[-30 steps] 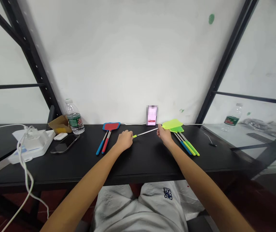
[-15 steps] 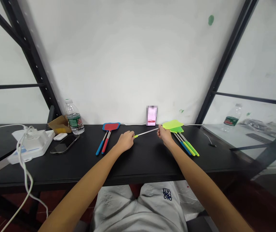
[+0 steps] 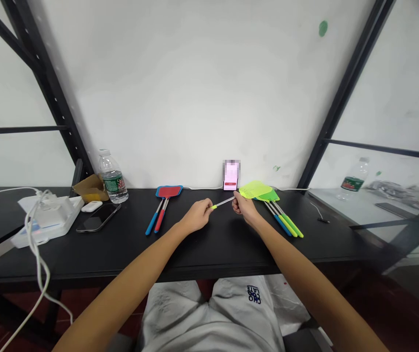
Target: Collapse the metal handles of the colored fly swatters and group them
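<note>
A yellow-green fly swatter (image 3: 254, 189) with a thin metal telescopic rod is held between both my hands above the black table (image 3: 209, 244). My left hand (image 3: 196, 215) is closed on its green handle end. My right hand (image 3: 243, 209) pinches the rod just below the mesh head. The visible rod between the hands is short. To the right lie several more green and blue-handled swatters (image 3: 282, 217). To the left lie red and blue swatters (image 3: 162, 208).
A lit phone (image 3: 230, 175) leans on the wall behind my hands. At the left stand a water bottle (image 3: 112, 177), a cardboard box (image 3: 90, 188), a dark phone (image 3: 97, 218) and a white power strip with cables (image 3: 46, 217). Black shelf posts flank both sides.
My hands have come closer together, and the rod between them is shorter. The swatter head has shifted left with my right hand.
</note>
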Action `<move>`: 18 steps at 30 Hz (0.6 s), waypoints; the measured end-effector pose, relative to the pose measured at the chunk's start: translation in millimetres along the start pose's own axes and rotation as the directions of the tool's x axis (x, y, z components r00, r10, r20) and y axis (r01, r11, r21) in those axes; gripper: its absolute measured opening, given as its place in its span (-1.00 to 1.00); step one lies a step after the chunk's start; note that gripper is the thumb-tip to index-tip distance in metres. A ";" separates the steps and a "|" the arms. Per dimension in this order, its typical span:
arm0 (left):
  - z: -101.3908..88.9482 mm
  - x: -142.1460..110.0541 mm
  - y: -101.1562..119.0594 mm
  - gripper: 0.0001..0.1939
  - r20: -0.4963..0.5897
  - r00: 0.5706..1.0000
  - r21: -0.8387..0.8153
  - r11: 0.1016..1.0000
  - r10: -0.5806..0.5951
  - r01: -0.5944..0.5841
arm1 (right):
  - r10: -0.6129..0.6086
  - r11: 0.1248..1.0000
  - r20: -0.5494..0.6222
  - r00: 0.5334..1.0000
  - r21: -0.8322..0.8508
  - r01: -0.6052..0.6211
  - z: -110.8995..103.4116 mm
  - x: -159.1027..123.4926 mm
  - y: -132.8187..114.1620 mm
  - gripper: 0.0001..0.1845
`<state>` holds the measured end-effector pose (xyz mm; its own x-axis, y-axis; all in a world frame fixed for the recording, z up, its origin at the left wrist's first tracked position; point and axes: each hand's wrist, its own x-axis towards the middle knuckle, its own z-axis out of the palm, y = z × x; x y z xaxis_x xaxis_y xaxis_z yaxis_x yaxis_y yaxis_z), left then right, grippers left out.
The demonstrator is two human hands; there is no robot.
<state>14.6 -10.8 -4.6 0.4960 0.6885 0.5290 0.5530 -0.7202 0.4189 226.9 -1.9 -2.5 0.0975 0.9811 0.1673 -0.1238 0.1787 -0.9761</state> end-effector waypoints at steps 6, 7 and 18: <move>1.5 -1.4 7.4 -0.91 0.018 1.000 -0.021 1.000 -0.016 0.016 | 0.038 0.999 0.113 0.993 -0.025 -0.035 3.4 -3.3 2.9 -0.53; 1.9 -1.6 9.7 -0.91 0.024 1.000 -0.020 1.000 -0.016 0.016 | 0.058 0.997 0.145 0.988 -0.051 -0.051 5.0 -4.7 3.2 -0.53; 3.7 -0.3 20.4 -0.73 0.042 0.998 0.058 0.998 -0.035 0.033 | 0.011 1.000 0.266 0.964 0.021 -0.018 18.0 -10.8 7.6 -0.53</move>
<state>28.1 -25.3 1.1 0.5043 0.7163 0.4823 0.6069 -0.6913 0.3922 207.2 -9.8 -9.1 -0.1706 0.9674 0.1871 -0.1458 0.1630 -0.9758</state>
